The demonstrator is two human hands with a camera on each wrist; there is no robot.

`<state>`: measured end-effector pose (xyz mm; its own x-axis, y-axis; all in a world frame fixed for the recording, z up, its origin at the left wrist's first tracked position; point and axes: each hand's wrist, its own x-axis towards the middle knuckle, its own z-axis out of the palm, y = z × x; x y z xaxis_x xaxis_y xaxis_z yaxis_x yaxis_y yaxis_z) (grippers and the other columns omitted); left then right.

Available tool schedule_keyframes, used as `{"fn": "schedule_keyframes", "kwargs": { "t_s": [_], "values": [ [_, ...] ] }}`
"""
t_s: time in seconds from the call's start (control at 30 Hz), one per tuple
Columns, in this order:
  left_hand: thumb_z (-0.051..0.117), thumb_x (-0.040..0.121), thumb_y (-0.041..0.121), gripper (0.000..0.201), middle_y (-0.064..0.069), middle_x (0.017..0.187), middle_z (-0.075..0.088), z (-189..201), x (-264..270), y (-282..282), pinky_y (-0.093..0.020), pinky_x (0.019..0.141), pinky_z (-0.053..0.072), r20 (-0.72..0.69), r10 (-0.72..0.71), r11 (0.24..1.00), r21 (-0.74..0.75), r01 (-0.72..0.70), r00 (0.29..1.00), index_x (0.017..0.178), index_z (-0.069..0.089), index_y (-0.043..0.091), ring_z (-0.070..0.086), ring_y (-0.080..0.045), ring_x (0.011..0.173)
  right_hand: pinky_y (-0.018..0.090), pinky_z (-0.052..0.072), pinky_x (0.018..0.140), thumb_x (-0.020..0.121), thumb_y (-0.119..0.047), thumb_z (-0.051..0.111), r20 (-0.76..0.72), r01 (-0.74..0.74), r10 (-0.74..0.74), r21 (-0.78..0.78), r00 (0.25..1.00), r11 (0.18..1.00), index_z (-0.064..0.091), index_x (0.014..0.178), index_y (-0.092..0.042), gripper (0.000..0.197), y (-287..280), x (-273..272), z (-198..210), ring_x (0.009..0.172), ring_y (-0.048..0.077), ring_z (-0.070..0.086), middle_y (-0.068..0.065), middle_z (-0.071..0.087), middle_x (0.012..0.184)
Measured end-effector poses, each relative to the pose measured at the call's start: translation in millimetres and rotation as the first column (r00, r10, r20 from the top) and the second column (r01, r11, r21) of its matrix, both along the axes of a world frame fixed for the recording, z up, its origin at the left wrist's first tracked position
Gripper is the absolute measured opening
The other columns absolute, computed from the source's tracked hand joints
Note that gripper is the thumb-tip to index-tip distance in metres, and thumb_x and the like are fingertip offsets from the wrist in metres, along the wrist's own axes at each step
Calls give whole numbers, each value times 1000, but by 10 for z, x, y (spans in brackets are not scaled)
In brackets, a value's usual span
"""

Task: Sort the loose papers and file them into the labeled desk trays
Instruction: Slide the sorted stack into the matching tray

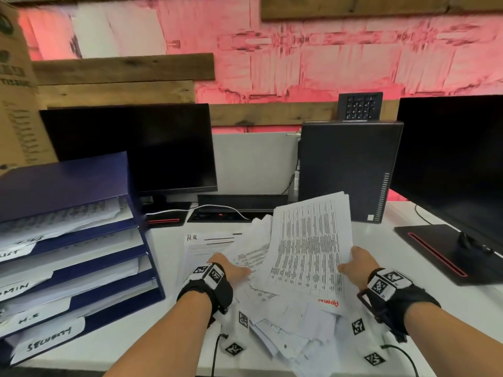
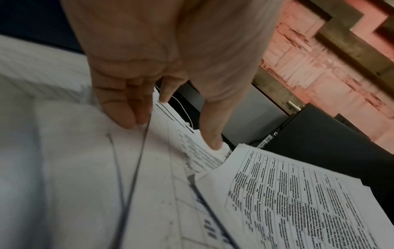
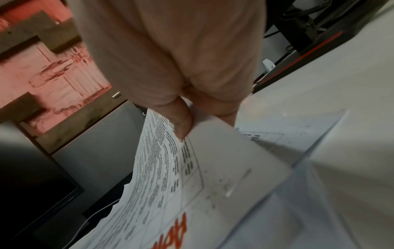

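Right hand: my right hand (image 1: 358, 263) pinches the edge of a table-printed sheet (image 1: 309, 246), thumb (image 3: 181, 118) on its printed face, the other fingers hidden behind the paper.
Sheet marking: red handwriting near my wrist end reads upside down, seemingly "ADMIN"; cut off at the bottom of the right wrist view.
Left hand: my left hand (image 1: 227, 268) rests on the loose paper pile (image 1: 283, 317), fingers (image 2: 119, 107) straight and relaxed, tips touching a sheet; the thumb lies apart on another page.
Pile: spread under and between both hands on the white desk (image 1: 130, 338); its near edge runs out of frame.
H.R sheet: a page (image 1: 202, 244) headed "H.R" lies just beyond my left fingertips, partly covered.
Trays: the blue stacked tray rack (image 1: 70, 240) stands to the left of my left hand; labels "H.R" and "ADMIN" partly legible, the others cut off or blurred.
Backdrop: 2 dark monitors (image 1: 130, 148) and a computer tower (image 1: 348, 170) beyond my fingers.
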<state>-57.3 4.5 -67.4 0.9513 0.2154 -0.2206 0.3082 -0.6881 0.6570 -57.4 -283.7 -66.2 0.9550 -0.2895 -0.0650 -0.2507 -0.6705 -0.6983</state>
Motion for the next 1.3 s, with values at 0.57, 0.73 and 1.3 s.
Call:
{"fn": "schedule_keyframes", "kwargs": {
  "t_s": [0.57, 0.73, 1.3],
  "values": [
    [61, 81, 14, 28, 2, 60, 52, -74, 277, 49, -23, 57, 48, 134, 8, 999, 30, -12, 991, 56, 49, 16, 53, -18, 62, 31, 44, 78, 88, -4, 60, -5, 1, -1, 92, 1000, 996, 52, 101, 3, 17, -78, 60, -123, 92, 27, 54, 18, 59, 105],
    [60, 86, 14, 43, -1, 54, 39, 13, 181, 127, -21, 52, 31, 90, -17, 999, -38, 21, 996, 49, 38, 13, 38, -17, 53, 37, 48, 87, 87, -2, 62, 17, 6, -8, 117, 1000, 993, 54, 105, 2, 20, -55, 19, -57, 97, 28, 57, 16, 62, 110],
    [73, 76, 5, 18, 4, 82, 61, 188, -52, 328, -18, 66, 41, 264, 35, 999, -18, -32, 964, 79, 63, 20, 56, -13, 81, 33, 45, 90, 88, 3, 58, 82, -124, 109, 208, 991, 970, 58, 117, -4, 30, 259, -130, 102, 100, 24, 59, 9, 64, 114]
  ]
}}
